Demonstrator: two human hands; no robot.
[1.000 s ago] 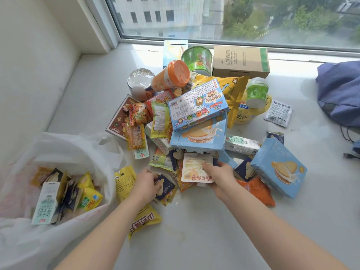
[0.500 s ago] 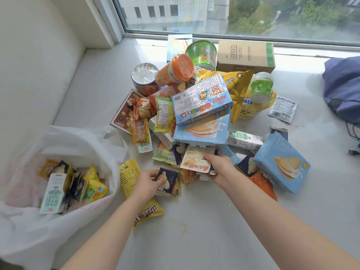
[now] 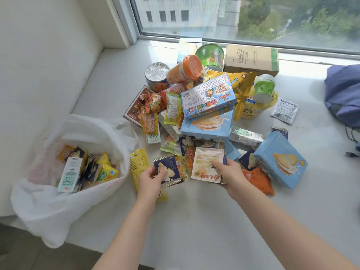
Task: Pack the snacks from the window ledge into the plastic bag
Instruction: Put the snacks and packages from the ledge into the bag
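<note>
Nearest us is the bare ledge [image 3: 194, 221], with both forearms reaching across it.

The left hand [image 3: 150, 180] pinches a navy packet [image 3: 167, 169] at the pile's near edge. The thumb is on its face and the other fingers are curled beneath. We cannot tell whether it is lifted clear. Under that hand a yellow packet [image 3: 137, 164] lies flat on the ledge.

The right hand [image 3: 228, 172] pinches a pale packet [image 3: 206, 164] by its right edge, thumb on top. The fingers below are hidden from us. The two held packets are near each other, with small wrappers between them. An orange packet [image 3: 257, 181] lies just right of the right wrist.

Left of the hands, the white bag [image 3: 58, 211] slumps open at the ledge's near-left edge. Inside we note a milk carton [image 3: 69, 174] among small yellow and navy packets. The bag is apart from both hands and nearer the left one.

Beyond the right hand a blue box [image 3: 280, 158] lies tilted. The main pile rises past the fingers, with a printed box [image 3: 208, 96] stacked on a cookie box [image 3: 208, 123].

Farther back we log an orange-lidded tub [image 3: 185, 70] on its side, a foil-topped can [image 3: 156, 74], a green cup [image 3: 210, 55] and a cardboard box [image 3: 251, 58] by the window [image 3: 233, 16]. At far right is a blue cloth bundle [image 3: 342, 94].
</note>
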